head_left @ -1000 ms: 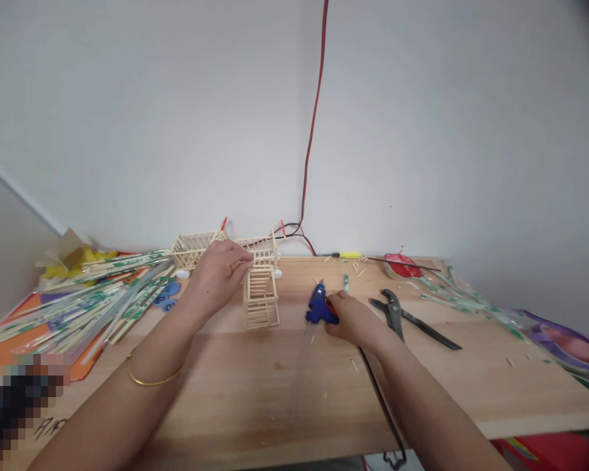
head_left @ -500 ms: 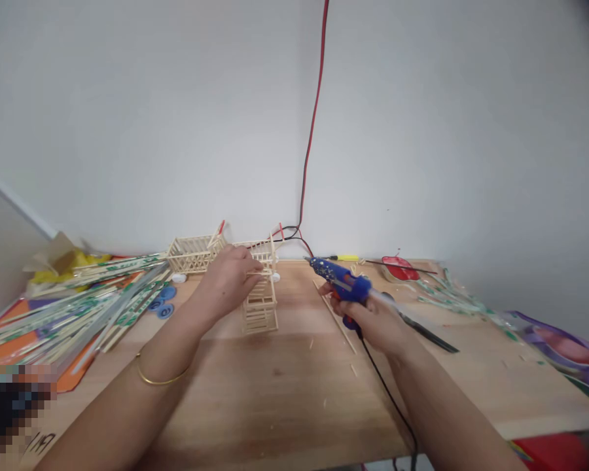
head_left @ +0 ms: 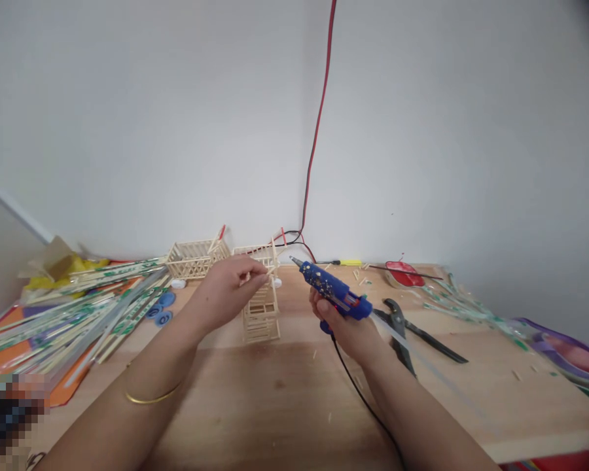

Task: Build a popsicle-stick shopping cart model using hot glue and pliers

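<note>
My left hand (head_left: 233, 288) is pinched at the upper part of a small frame built of thin wooden sticks (head_left: 261, 327). A short pale wooden stick (head_left: 271, 269) shows at its fingertips, close against the frame. My right hand (head_left: 346, 327) is wrapped round a blue glue gun (head_left: 326, 284), whose metal nozzle points up and left toward the frame but stays apart from it. A clear glue stick (head_left: 397, 337) trails from the gun's back. Behind my left hand stands another stick-built frame (head_left: 194, 260) with white wheels.
Bundles of packaged sticks (head_left: 98, 314) and blue round caps (head_left: 164, 307) lie to the left. On the right are black-handled pliers (head_left: 397, 320), a red dish (head_left: 405, 275), a yellow pen (head_left: 348, 262) and plastic wrappers (head_left: 464, 307). The gun's black cord (head_left: 358, 389) runs to the table's front.
The glue gun has moved left, its nozzle closer to the stick frame. My left fingertips have shifted slightly right and now pinch together. The pliers have come into fuller view.
</note>
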### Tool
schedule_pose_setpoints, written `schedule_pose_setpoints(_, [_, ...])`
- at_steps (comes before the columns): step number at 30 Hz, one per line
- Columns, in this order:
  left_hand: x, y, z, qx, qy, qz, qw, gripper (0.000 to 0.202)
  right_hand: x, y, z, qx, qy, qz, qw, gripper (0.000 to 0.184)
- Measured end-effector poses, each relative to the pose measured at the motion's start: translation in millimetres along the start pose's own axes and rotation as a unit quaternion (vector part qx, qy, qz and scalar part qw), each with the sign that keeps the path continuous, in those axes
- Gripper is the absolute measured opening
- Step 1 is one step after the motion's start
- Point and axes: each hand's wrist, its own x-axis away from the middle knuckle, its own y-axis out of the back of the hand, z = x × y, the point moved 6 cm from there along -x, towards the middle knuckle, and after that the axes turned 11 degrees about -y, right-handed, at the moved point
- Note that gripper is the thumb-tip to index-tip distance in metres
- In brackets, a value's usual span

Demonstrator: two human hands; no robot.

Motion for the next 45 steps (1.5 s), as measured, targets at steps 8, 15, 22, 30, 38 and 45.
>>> schedule_pose_setpoints(8, [10, -3.0, -2, 0.145, 0.08, 0.04, 0.985, 0.029, 8, 2, -6, 0.061, 0.036, 0.022, 0.997, 0.02])
schedule_pose_setpoints(15, [11, -4.3, -2, 0.176, 0.101, 0.041, 0.978, 0.029, 9, 3, -3, 0.096, 0.031, 0.0, 0.995, 0.016])
schedule_pose_setpoints(22, [9, -2.8, -4, 0.167, 0.097, 0.042, 0.98, 0.028, 9, 2, 1, 0.108, 0.028, -0.004, 0.994, 0.016])
schedule_pose_setpoints(30, [10, -4.0, -4, 0.184, 0.098, 0.046, 0.977, 0.027, 7, 2, 0, 0.132, 0.027, 0.004, 0.991, 0.018])
schedule_pose_setpoints(38, [12, -4.8, -2, 0.22, 0.096, 0.034, 0.97, 0.026, 4, 4, -1, 0.144, 0.007, -0.013, 0.989, 0.019])
schedule_pose_setpoints(45, [12, -2.3, 11, 0.357, 0.162, -0.087, 0.916, 0.019, 6, 6, 0, 0.13, -0.019, -0.019, 0.991, 0.018])
